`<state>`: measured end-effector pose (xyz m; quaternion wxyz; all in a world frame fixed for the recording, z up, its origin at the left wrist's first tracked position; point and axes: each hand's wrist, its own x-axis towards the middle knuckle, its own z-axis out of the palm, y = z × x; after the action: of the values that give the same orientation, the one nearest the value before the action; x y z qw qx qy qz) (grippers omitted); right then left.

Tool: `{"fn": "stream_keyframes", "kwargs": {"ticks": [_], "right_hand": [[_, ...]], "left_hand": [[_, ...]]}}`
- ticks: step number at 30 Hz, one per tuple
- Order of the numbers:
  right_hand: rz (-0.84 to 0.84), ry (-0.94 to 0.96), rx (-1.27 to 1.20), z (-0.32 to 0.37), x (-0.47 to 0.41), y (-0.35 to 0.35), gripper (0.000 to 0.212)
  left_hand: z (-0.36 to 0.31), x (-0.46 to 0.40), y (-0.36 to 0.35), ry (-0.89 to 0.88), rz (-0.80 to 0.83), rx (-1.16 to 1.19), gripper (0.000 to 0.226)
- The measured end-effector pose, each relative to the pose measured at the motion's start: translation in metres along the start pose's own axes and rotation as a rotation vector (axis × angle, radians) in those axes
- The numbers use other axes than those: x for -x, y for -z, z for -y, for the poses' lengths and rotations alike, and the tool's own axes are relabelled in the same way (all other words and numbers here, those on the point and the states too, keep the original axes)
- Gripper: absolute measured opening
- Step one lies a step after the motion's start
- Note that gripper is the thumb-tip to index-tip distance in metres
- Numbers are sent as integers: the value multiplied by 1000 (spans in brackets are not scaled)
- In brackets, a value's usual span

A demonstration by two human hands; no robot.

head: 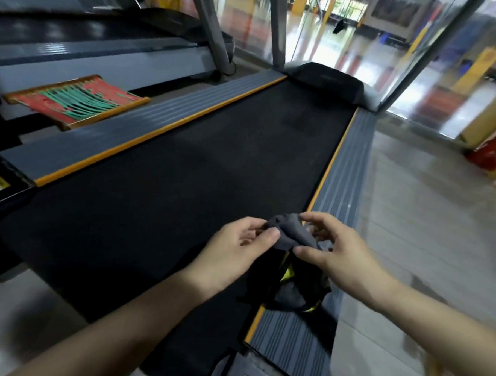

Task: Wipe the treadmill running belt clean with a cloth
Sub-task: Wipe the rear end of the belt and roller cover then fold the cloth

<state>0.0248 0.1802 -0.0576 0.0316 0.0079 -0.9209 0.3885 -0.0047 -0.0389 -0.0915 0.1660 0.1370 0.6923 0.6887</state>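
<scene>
— While both hands meet over the near right part of the treadmill, what does each one do?

— The left hand (232,252) pinches the upper fold of the cloth (289,263) between thumb and fingers. The right hand (340,257) grips the same bunch from the other side, thumb pressed into the fabric and fingers curled above it. The hands are close together, with only the cloth between them.

— How does the cloth hang?

— It is dark grey with a bit of yellow showing. Its long axis runs from the hands down toward the viewer, and the loose lower end droops over the right side rail (344,175), just at the orange edge strip.

— And the running belt?

— The running belt (185,168) is black, and its long axis runs away from the person, up and to the right, toward the black motor cover (328,77). The cloth sits at its near right edge; whether it touches the belt I cannot tell.

— Anything else?

— A grey left side rail (124,137) and, beyond it, a red and green framed object (74,100) on a neighbouring machine.
</scene>
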Motion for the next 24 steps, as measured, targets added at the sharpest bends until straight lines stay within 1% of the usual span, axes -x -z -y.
{"fn": "stream_keyframes", "kwargs": {"ticks": [2, 3, 6, 8, 9, 11, 13, 14, 15, 16, 18, 21, 24], "right_hand": [[-25, -12, 7, -9, 6, 5, 52], [-41, -19, 12, -14, 7, 7, 55], [-38, -35, 12, -20, 4, 6, 73], [59, -14, -59, -22, 1, 9, 80], [130, -1, -87, -23, -1, 14, 79], [274, 31, -166, -29, -9, 28, 67], [374, 46, -315, -34, -17, 42, 44], [388, 46, -359, -37, -19, 47, 34], [370, 51, -364, -39, -21, 48, 25], [339, 60, -344, -41, -23, 48, 21], [274, 70, -310, -43, -25, 45, 25], [166, 83, -354, -40, -26, 43, 33], [119, 98, -408, -34, -23, 51, 32]], "left_hand": [[-8, -6, -31, -11, 11, 151, 30], [-10, -9, -41, -27, -4, 181, 26], [-4, -20, -55, -102, -84, 128, 22], [-2, -27, -54, -145, -121, 43, 19], [-2, -30, -53, -163, -126, 11, 17], [-5, -33, -51, -171, -111, 16, 15], [-8, -34, -51, -166, -84, 44, 13], [-8, -34, -52, -175, -83, 45, 12], [-9, -33, -52, -189, -88, 40, 11], [-10, -33, -52, -207, -99, 28, 11], [-12, -32, -51, -240, -141, -15, 12], [-17, -30, -43, -254, -176, -77, 18], [-24, -29, -36, -256, -187, -162, 29]]}}
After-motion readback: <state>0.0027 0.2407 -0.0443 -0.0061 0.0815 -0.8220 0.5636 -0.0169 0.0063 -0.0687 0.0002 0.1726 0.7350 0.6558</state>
